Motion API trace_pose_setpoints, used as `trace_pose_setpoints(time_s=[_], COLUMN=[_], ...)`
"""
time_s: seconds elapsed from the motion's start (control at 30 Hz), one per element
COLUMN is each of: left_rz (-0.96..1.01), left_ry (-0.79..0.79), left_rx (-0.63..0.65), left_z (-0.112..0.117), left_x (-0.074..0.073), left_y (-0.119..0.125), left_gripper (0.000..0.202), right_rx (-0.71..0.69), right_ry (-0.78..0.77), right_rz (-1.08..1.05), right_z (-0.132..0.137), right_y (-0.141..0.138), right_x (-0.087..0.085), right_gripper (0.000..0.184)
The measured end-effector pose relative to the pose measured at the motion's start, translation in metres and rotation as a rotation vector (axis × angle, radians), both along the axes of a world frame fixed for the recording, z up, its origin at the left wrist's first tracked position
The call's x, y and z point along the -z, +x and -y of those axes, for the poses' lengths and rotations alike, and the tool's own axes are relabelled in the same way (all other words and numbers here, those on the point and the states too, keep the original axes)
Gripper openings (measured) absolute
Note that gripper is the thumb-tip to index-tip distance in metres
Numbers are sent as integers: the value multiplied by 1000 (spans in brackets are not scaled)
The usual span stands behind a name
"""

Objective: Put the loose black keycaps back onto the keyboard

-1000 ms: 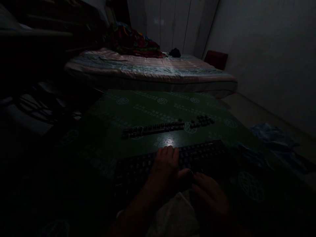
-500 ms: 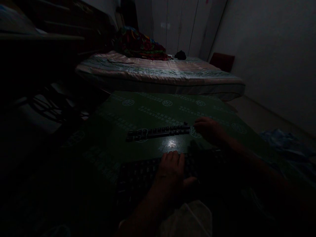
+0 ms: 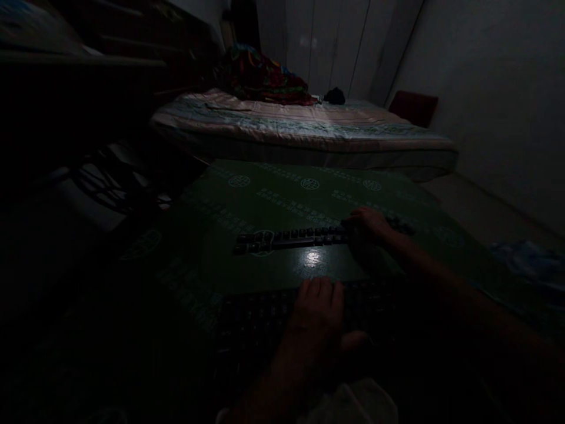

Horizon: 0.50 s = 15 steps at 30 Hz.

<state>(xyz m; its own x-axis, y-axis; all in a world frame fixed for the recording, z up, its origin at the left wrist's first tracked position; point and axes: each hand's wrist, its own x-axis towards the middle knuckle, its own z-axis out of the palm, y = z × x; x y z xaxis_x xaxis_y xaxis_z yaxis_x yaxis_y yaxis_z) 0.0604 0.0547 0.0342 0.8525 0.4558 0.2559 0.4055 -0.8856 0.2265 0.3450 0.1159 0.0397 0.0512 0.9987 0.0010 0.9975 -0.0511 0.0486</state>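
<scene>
The room is very dark. My left hand [image 3: 318, 312] lies flat on a black keyboard [image 3: 265, 321] at the near edge of a green printed table [image 3: 273, 200], fingers stretched forward. My right hand [image 3: 368, 224] reaches over the keyboard to the right end of a row of loose black keycaps [image 3: 289, 238] laid out on the table. Its fingers are curled down onto the keycaps; whether they grip one is hidden in the dark. More loose keycaps [image 3: 399, 225] lie just right of that hand.
A bed [image 3: 304, 126] with a striped cover and a bundle of coloured cloth [image 3: 265, 79] stands behind the table. A dark red cushion [image 3: 412, 106] leans at the wall. Blue cloth [image 3: 525, 262] lies on the floor at right. A pale cloth [image 3: 353, 403] sits in my lap.
My right hand left the keyboard and reached forward to the keycap row, then shifted slightly along its right end. My left hand stayed on the keyboard. The view panned a little left.
</scene>
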Motion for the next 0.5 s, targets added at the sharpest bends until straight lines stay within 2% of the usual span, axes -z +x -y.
trace_pose_setpoints(time_s=[0.33,0.5], left_rz=[-1,3], left_ry=[1,22], left_rx=[7,2], left_z=[0,1], left_x=[2,4], left_y=[0,0], left_gripper=[74,76], right_rx=[16,25], right_ry=[15,20], right_rz=[10,-2], right_z=[-14,-22], right_y=[0,3], right_x=[4,2], right_gripper=[28,33])
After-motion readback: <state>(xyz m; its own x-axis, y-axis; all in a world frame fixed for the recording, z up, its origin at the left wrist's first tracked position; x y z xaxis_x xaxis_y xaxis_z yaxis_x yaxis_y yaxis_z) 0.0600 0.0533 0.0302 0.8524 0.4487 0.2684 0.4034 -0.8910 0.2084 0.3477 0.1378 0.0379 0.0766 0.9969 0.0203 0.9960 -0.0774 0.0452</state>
